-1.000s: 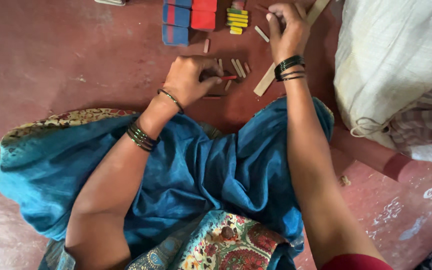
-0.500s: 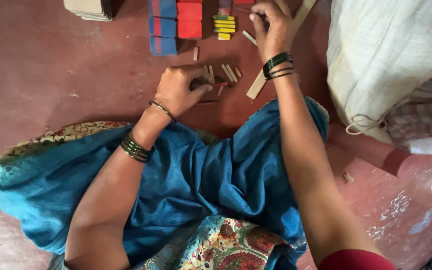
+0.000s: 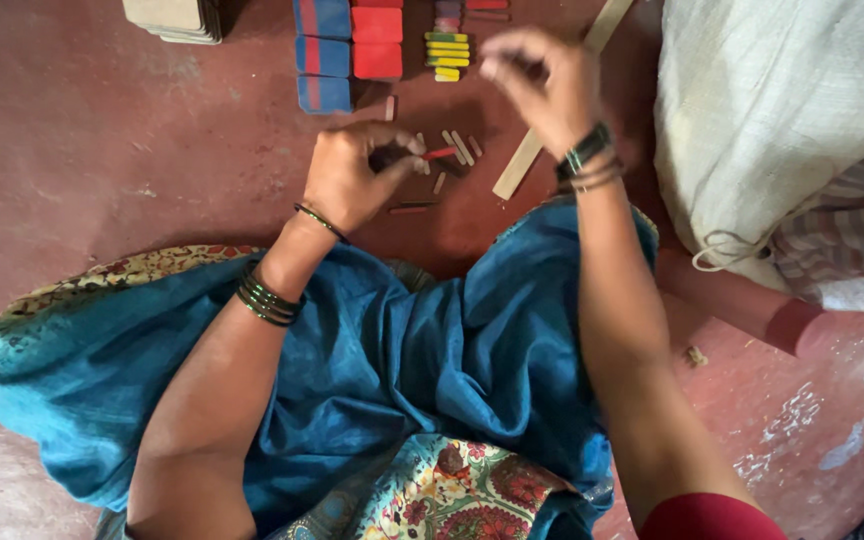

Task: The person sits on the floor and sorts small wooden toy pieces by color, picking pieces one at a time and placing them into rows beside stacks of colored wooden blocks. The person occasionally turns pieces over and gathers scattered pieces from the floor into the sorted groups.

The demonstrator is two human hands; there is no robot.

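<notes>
The left hand (image 3: 352,178) pinched a thin red wooden stick (image 3: 441,153) between thumb and fingertips, low over the dark red floor (image 3: 82,150). The stick was short, flat and narrow, its red end poking out to the right of the fingers. Just right of it lay a few pale loose sticks (image 3: 460,147), and a darker one (image 3: 410,208) lay nearer the person. The right hand (image 3: 542,85) was raised above the floor with its fingers curled together; whether it held anything could not be told.

A long pale wooden slat (image 3: 522,165) ran diagonally under the right wrist. On the far side stood blue rectangular blocks (image 3: 323,55) beside red rectangular blocks (image 3: 377,42), then a small stack of yellow and green sticks (image 3: 447,55). At the far left edge sat a pile of beige flat boards (image 3: 172,18).

Open floor stretched to the left of the left hand. To the right, a white woven sack (image 3: 782,110) crowded close to the right forearm. Blue cloth (image 3: 402,350) covered the near ground.
</notes>
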